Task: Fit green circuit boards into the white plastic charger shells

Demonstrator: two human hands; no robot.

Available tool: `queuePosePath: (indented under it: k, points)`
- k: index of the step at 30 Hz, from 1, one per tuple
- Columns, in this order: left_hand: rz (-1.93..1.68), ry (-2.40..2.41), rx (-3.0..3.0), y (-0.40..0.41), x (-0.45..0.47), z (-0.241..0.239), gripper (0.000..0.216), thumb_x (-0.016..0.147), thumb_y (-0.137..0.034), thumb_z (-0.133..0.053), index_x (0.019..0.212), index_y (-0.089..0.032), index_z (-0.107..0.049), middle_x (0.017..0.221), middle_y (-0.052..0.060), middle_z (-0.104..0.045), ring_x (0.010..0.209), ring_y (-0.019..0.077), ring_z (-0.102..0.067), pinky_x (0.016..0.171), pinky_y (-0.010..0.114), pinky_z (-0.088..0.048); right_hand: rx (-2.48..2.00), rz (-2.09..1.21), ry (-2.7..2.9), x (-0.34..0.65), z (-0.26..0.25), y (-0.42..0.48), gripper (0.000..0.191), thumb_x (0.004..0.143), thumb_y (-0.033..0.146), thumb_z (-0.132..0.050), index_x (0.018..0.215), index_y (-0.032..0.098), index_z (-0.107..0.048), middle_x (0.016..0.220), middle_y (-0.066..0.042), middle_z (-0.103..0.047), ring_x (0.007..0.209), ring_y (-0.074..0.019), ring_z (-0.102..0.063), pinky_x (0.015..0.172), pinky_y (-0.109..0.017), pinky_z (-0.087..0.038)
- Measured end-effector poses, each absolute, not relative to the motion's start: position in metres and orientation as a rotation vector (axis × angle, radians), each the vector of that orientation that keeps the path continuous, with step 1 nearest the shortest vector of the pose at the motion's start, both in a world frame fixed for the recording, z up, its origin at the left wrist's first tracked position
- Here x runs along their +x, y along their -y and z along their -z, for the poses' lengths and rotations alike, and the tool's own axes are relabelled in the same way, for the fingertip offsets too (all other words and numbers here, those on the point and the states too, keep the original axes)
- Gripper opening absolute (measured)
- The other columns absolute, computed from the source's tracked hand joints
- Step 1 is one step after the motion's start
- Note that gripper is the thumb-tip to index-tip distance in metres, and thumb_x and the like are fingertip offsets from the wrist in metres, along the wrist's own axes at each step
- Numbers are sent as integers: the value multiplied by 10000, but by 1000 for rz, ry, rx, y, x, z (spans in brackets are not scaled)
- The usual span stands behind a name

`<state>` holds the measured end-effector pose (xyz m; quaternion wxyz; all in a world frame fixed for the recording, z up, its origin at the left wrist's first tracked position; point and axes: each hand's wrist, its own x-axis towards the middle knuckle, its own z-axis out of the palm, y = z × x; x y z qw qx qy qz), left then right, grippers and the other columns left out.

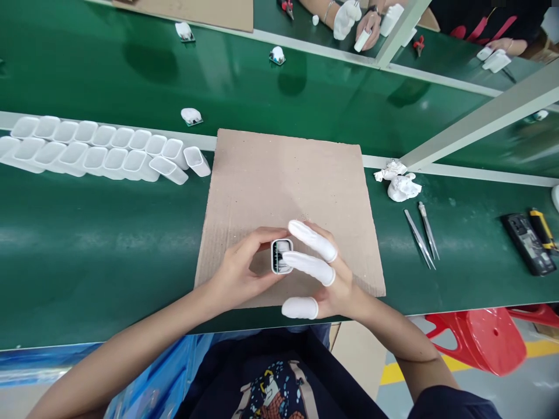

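My left hand (244, 265) grips a small white plastic housing (272, 257) by its sides, with the open end facing up. Inside the opening sit a green circuit board edge and something white. White finger cots cover the thumb and two fingers of my right hand (325, 270), and those fingers are spread apart. One covered fingertip reaches the housing's opening; whether it presses on the contents I cannot tell. Both hands are above a brown cardboard sheet (288, 180) on the green table.
Two rows of open white housings (95, 157) stand at left. Small circuit boards with white parts (191, 116) lie behind. Tweezers (420, 240), crumpled white material (404, 187) and a black device (527, 243) lie right. A frame post (484, 119) slants nearby; another person's hand (370, 28) works opposite.
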<state>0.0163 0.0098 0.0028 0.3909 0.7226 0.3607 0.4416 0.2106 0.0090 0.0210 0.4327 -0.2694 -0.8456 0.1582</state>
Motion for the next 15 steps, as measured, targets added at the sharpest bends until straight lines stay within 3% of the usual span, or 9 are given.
queuePosePath:
  k: [4, 8, 15]
  points:
    - [-1138, -862, 1909, -11, 16, -7, 418, 864, -227, -705, 1244, -190, -535, 1159, 109, -686, 1059, 211, -687, 878, 334, -608, -648, -224, 2131, 214, -16, -11, 425, 896, 470, -625, 1252, 244, -573, 1502, -110, -418, 1373, -326, -430, 1129, -566, -399]
    - [-1161, -874, 1959, -12, 16, -7, 407, 869, -203, -702, 1241, -186, -540, 1157, 108, -686, 1056, 202, -681, 906, 333, -592, -634, -93, 2166, 212, -6, -15, 367, 905, 426, -614, 1199, 206, -614, 1425, -115, -492, 1377, -324, -417, 1165, -550, -352]
    - [-1153, -920, 1963, -15, 13, -8, 483, 857, -211, -716, 1307, -206, -543, 1181, 120, -689, 1063, 229, -683, 912, 363, -588, -680, -222, 2190, 216, -12, -23, 384, 905, 345, -623, 1274, 272, -547, 1319, -99, -573, 1290, -287, -518, 1084, -546, -453]
